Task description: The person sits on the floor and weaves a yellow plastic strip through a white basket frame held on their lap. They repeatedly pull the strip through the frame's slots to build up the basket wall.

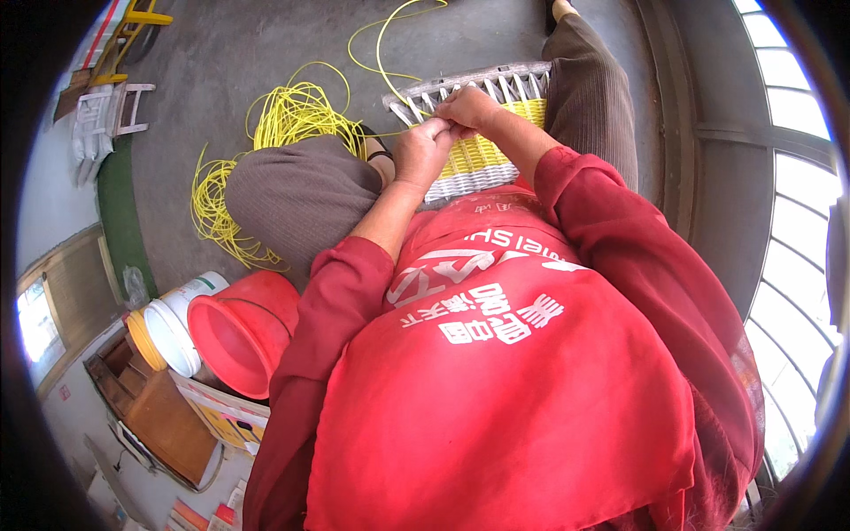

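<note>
A woven panel in yellow and white plastic strand lies between my legs, with bare white stakes running to a worn wooden bar at its far edge. My left hand and my right hand meet over the panel's left part, fingers pinched together at the yellow strand. The fingers hide the exact grip. More yellow strand loops rise from the panel across the floor. A tangled yellow coil lies beyond my bent left knee.
Another part of the coil spreads left of the knee. A red bucket and white pails lie on their sides at lower left, near a cardboard box. White stools stand at upper left. Barred windows line the right.
</note>
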A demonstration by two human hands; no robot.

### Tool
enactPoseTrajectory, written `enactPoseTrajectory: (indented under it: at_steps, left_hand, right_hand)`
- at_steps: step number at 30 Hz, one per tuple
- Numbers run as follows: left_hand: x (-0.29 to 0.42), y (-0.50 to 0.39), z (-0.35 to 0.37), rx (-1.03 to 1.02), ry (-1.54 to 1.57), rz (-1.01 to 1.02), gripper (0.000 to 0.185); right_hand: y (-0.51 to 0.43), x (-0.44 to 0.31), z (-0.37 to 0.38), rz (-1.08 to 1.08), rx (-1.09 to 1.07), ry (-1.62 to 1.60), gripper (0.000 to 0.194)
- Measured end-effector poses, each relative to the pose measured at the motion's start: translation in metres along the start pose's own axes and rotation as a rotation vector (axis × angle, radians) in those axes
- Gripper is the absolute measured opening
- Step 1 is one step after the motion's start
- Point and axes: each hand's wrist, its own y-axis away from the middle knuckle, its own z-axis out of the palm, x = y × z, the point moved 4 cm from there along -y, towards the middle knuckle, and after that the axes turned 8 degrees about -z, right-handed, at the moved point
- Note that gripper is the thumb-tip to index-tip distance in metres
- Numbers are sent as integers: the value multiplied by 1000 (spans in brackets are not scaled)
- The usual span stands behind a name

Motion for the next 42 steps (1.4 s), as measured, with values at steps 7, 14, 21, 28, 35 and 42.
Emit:
enactPoseTrajectory:
  at_steps: [7, 14, 21, 28, 35, 42]
  left_hand:
    - [-1, 1, -7, -123, 619, -742, 26]
    - [-14, -9, -7, -193, 515, -808, 16]
    - [58, 22, -1, -113, -13, 254, 4]
    - [45, 24, -1, -226, 411, -126, 21]
    - [12, -1, -4, -315, 821, -824, 31]
    - [119, 23, -19, -197, 479, 154, 9]
  right_hand:
    - [37, 9, -11, -325, 199, -244, 13]
    - [49, 4, 2, -577, 13, 36, 14]
    - [46, -4, -19, -54, -12, -253, 36]
    - [50, 3, -44, -245, 228, -371, 22]
    - [145, -53, -26, -765, -178, -188, 18]
    - [103, 14, -19, 8, -121, -825, 40]
